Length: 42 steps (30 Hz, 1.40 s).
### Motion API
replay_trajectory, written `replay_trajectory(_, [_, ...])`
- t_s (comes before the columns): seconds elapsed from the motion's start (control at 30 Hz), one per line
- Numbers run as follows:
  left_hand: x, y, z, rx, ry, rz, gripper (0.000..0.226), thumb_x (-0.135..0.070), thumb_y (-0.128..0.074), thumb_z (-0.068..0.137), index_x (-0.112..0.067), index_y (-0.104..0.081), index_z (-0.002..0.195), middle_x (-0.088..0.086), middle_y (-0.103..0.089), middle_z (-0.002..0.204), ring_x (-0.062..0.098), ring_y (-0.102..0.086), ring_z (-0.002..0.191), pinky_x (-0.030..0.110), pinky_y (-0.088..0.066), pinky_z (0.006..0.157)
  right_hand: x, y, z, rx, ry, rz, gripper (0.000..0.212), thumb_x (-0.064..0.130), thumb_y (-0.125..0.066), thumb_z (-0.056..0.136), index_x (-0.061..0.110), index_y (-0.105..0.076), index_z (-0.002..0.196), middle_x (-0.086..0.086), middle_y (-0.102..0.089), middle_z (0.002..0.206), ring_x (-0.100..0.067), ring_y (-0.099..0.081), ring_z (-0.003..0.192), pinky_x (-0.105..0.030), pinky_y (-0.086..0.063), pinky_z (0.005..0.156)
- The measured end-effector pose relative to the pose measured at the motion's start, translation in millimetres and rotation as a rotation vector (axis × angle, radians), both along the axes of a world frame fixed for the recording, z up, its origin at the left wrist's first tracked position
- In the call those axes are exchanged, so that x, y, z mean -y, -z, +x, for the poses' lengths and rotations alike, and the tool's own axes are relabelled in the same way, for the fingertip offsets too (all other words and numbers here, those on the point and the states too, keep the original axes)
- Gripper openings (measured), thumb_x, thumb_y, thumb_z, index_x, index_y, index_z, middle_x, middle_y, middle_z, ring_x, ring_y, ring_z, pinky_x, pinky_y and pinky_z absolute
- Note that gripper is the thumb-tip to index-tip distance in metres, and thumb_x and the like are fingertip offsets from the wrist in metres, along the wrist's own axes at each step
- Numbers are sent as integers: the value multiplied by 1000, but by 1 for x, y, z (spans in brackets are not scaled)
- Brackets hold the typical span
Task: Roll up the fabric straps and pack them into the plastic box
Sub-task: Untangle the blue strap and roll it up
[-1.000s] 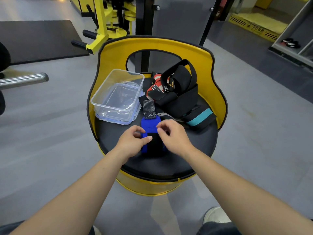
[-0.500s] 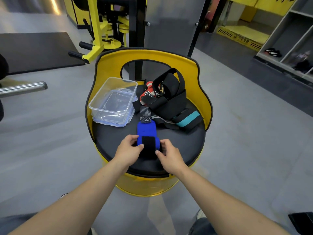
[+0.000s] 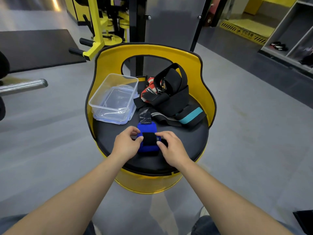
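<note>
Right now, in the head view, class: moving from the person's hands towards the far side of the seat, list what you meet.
Left hand and right hand gripping the blue strap → its black tail → strap pile → yellow backrest.

box (image 3: 113, 99) on seat (image 3: 191, 143) left | strap pile (image 3: 171, 97) right | held strap (image 3: 147, 143) front-ctr

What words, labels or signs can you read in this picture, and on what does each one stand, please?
None reads clearly.
White print on the black tag of the red and black strap: too blurred to read.
Small yellow mark on the black strap: too small to read.
Small white mark on the blue strap by the right hand: unclear.
Characters on the yellow floor ramp: too blurred to read.
</note>
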<state>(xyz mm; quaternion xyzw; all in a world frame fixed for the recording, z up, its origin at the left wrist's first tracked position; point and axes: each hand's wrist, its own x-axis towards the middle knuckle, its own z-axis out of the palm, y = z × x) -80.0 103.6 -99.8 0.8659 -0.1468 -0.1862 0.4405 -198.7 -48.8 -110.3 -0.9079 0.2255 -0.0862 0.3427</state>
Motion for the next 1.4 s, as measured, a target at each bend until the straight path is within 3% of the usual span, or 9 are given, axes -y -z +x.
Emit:
replay_trajectory(0.17, [0,3,4,159,25,23,14,-40,-70,93,-29,-76,100,-16,-71,92,8,-66,97,24,-46,80,3,7,4,48,-46,-28,43,27,-57,102,22,-54,145,8,-51,145,-7,-47,132,-29,-40,113])
replay_trajectory(0.3, [-9,15,3,119,137,13,49,-44,-76,86,-29,-66,131,-11,-70,122,8,-62,118,30,-49,103,7,10,3,-97,-165,5,76,24,-69,91,21,-32,158,7,-26,164,-9,-29,148,-17,-22,116])
replay_trajectory(0.4, [-13,20,2,81,209,33,71,-30,-84,81,-29,-54,146,-8,-63,137,10,-55,131,35,-44,112,7,8,8,-74,-150,-37,74,19,-71,93,18,-33,157,4,-30,162,-13,-32,147,-19,-23,118])
replay_trajectory(0.53, [-16,16,2,52,191,-23,58,-19,-80,86,-25,-60,140,-5,-68,131,11,-61,126,35,-47,111,10,3,5,-69,-133,-34,68,25,-71,94,28,-38,153,6,-44,154,-14,-44,140,-37,-38,117])
replay_trajectory(0.7, [-21,9,1,40,220,4,49,-16,-75,91,-24,-62,138,-3,-70,128,10,-64,120,32,-50,107,10,-6,-1,-95,-162,-35,55,24,-69,95,30,-44,143,9,-50,146,-12,-49,132,-35,-42,113])
replay_trajectory(0.87, [-15,10,0,108,223,39,51,-23,-68,96,-23,-56,145,-3,-65,136,12,-60,127,28,-45,108,2,2,3,-125,-185,-74,76,19,-75,90,22,-35,155,6,-29,163,-14,-32,148,-28,-28,121])
replay_trajectory(1.0, [-14,17,6,157,334,116,77,-29,-80,84,-21,-45,152,-5,-52,143,15,-53,131,31,-42,112,1,10,10,-109,-116,-131,76,14,-73,90,22,-35,155,7,-18,165,-18,-29,148,-35,-31,121])
replay_trajectory(1.17, [-10,19,9,183,298,118,74,-24,-78,87,-21,-44,152,-5,-53,145,17,-50,134,35,-39,114,5,8,15,-105,-122,-88,74,17,-70,93,26,-34,156,8,-36,150,-20,-48,133,-35,-41,112])
replay_trajectory(1.4, [-20,5,9,-66,338,93,61,-31,-79,83,-34,-57,140,-14,-66,125,9,-62,118,41,-50,106,7,-5,-2,-140,-104,73,70,26,-77,87,35,-34,141,9,-53,142,-13,-56,122,-34,-49,103])
